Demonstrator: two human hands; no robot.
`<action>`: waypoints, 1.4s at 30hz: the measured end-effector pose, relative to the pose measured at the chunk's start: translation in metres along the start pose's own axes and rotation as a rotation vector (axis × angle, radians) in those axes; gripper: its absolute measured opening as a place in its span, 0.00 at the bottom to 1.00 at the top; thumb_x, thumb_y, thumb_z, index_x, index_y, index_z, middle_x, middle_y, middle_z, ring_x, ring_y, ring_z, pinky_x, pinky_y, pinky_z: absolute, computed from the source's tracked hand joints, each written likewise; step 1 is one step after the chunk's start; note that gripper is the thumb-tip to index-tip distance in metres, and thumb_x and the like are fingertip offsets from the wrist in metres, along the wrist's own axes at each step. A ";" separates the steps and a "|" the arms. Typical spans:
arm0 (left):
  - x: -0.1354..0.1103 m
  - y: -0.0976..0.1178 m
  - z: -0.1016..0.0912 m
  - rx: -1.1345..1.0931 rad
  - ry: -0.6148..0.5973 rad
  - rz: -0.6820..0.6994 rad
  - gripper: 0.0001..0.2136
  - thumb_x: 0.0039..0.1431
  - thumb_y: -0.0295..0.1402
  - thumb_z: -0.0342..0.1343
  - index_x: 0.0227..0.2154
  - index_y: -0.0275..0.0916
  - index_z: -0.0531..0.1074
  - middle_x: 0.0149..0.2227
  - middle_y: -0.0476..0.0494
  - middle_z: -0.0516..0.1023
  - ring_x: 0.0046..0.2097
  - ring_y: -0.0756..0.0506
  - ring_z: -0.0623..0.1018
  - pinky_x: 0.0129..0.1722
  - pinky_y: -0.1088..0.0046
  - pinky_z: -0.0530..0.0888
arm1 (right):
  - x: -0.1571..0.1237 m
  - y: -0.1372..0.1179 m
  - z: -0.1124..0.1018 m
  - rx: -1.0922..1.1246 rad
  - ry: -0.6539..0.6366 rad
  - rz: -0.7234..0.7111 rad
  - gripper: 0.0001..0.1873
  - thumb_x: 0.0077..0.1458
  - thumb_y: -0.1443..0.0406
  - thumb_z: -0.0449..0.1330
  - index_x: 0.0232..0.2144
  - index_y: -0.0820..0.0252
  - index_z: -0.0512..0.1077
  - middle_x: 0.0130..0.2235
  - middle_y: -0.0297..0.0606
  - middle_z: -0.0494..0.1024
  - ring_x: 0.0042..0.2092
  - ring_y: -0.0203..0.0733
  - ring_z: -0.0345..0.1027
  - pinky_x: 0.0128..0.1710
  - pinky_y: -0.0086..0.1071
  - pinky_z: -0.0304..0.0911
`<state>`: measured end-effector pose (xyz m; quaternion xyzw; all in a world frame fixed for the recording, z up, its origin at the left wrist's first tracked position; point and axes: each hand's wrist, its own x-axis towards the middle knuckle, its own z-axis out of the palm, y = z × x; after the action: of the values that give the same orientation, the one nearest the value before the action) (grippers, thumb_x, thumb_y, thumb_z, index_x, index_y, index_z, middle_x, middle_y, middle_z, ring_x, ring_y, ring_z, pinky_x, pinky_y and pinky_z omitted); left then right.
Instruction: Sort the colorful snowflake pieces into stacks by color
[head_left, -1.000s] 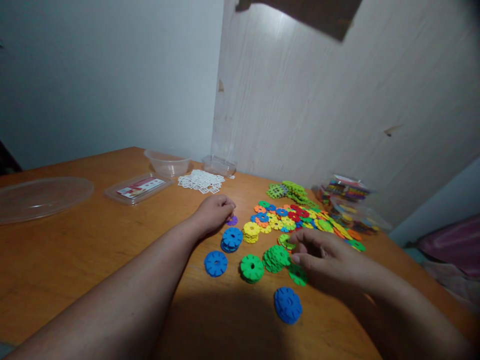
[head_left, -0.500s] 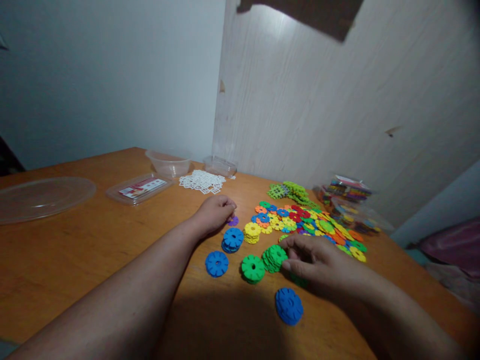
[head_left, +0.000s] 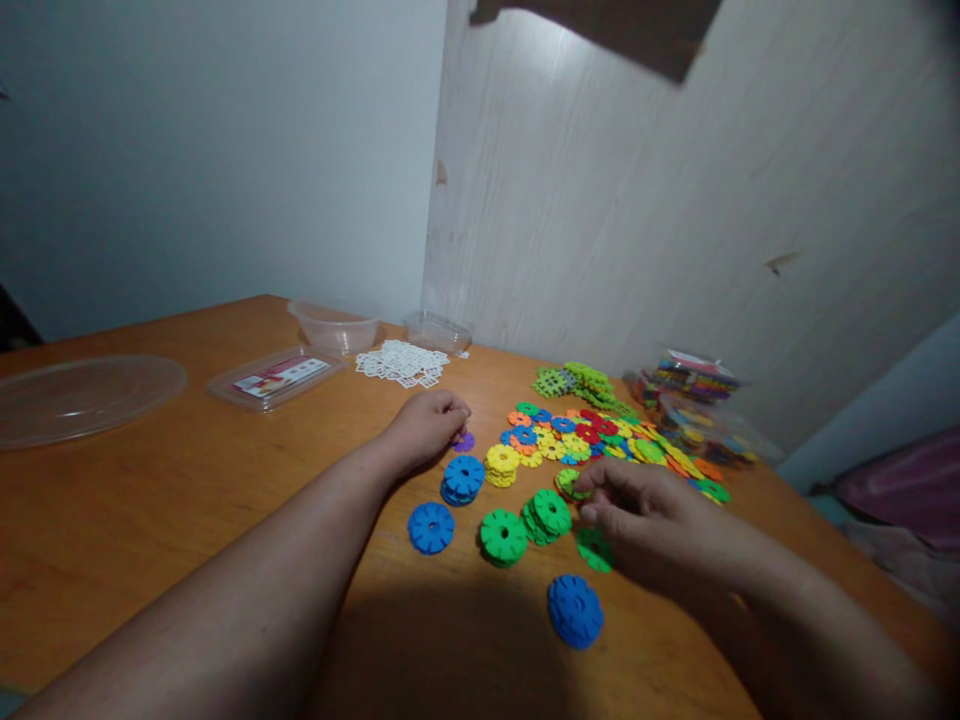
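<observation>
My left hand (head_left: 427, 425) rests on the table with its fingers curled closed beside a purple notched disc (head_left: 465, 441). Whether anything is inside those fingers is hidden. My right hand (head_left: 637, 505) hovers with thumb and forefinger apart, the fingertips at the edge of a small yellow-green disc stack (head_left: 570, 484). Two green disc stacks, one nearer (head_left: 503, 537) and one farther (head_left: 549, 515), stand left of it. A flat green disc (head_left: 595, 549) lies partly under that hand. Around them are blue stacks (head_left: 575, 610) (head_left: 463, 478), a blue disc (head_left: 431, 527) and a yellow stack (head_left: 502, 465).
A spread of mixed coloured discs (head_left: 600, 437) covers the right rear. Green lattice pieces (head_left: 581, 384), white square pieces (head_left: 403, 362) and clear tubs (head_left: 335, 328) stand farther back. Clear lids (head_left: 90, 400) (head_left: 276, 378) lie at left; boxes (head_left: 690, 377) sit at far right.
My right hand has moved off the farther green stack, up and right to the yellow-green one, uncovering the flat green disc. My left hand has stayed in place.
</observation>
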<state>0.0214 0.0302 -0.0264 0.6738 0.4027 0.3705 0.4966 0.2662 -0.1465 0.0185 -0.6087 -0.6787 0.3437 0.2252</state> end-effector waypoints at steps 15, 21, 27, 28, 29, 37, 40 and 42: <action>-0.001 -0.001 0.001 -0.037 -0.005 0.003 0.05 0.54 0.28 0.53 0.24 0.37 0.70 0.22 0.48 0.72 0.23 0.52 0.70 0.24 0.76 0.67 | -0.009 0.019 -0.008 -0.334 -0.149 0.109 0.13 0.47 0.68 0.61 0.37 0.55 0.66 0.30 0.30 0.68 0.29 0.33 0.59 0.22 0.24 0.48; 0.000 -0.002 0.001 -0.040 0.002 -0.009 0.04 0.53 0.28 0.54 0.24 0.37 0.70 0.21 0.48 0.73 0.23 0.52 0.70 0.25 0.76 0.67 | -0.008 0.019 -0.007 -0.297 -0.106 0.079 0.11 0.47 0.68 0.62 0.34 0.56 0.64 0.30 0.30 0.67 0.30 0.32 0.57 0.23 0.24 0.48; 0.002 -0.005 -0.001 0.040 0.007 0.021 0.04 0.53 0.30 0.54 0.25 0.37 0.70 0.21 0.48 0.73 0.24 0.51 0.71 0.26 0.76 0.66 | -0.007 0.020 -0.014 0.127 -0.056 0.068 0.12 0.57 0.58 0.59 0.30 0.57 0.60 0.26 0.28 0.62 0.24 0.30 0.52 0.21 0.25 0.48; 0.003 -0.006 -0.001 0.049 0.008 0.024 0.04 0.53 0.30 0.54 0.25 0.37 0.70 0.21 0.48 0.73 0.24 0.51 0.71 0.26 0.76 0.66 | -0.007 0.018 -0.016 0.209 -0.047 0.079 0.14 0.57 0.55 0.59 0.31 0.57 0.61 0.25 0.28 0.63 0.23 0.29 0.52 0.20 0.25 0.47; 0.002 -0.005 -0.001 0.052 0.010 0.025 0.04 0.53 0.30 0.54 0.25 0.37 0.71 0.21 0.48 0.73 0.24 0.51 0.71 0.26 0.76 0.66 | -0.006 0.015 -0.017 0.275 -0.037 0.090 0.16 0.56 0.53 0.60 0.32 0.58 0.62 0.25 0.28 0.64 0.23 0.29 0.53 0.20 0.25 0.47; 0.000 -0.003 0.000 0.032 0.004 0.030 0.04 0.52 0.29 0.53 0.25 0.37 0.70 0.21 0.49 0.72 0.23 0.51 0.70 0.25 0.76 0.66 | 0.011 -0.009 0.003 0.550 0.047 0.142 0.24 0.46 0.48 0.66 0.32 0.59 0.65 0.22 0.29 0.69 0.20 0.28 0.57 0.19 0.24 0.51; 0.002 -0.006 -0.001 0.055 0.002 0.034 0.04 0.52 0.30 0.54 0.25 0.37 0.70 0.22 0.48 0.73 0.24 0.51 0.71 0.25 0.76 0.67 | 0.015 -0.011 0.013 0.607 0.058 0.154 0.23 0.47 0.49 0.66 0.32 0.59 0.65 0.21 0.28 0.69 0.19 0.27 0.55 0.18 0.23 0.48; 0.004 -0.008 -0.001 0.066 0.001 0.033 0.04 0.52 0.30 0.54 0.25 0.36 0.70 0.22 0.48 0.73 0.24 0.51 0.71 0.25 0.76 0.67 | 0.016 -0.011 0.017 0.607 0.060 0.154 0.22 0.47 0.50 0.66 0.32 0.59 0.65 0.21 0.28 0.68 0.19 0.27 0.55 0.17 0.23 0.47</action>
<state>0.0205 0.0355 -0.0330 0.6961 0.4038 0.3654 0.4679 0.2441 -0.1346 0.0140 -0.5733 -0.4897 0.5285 0.3900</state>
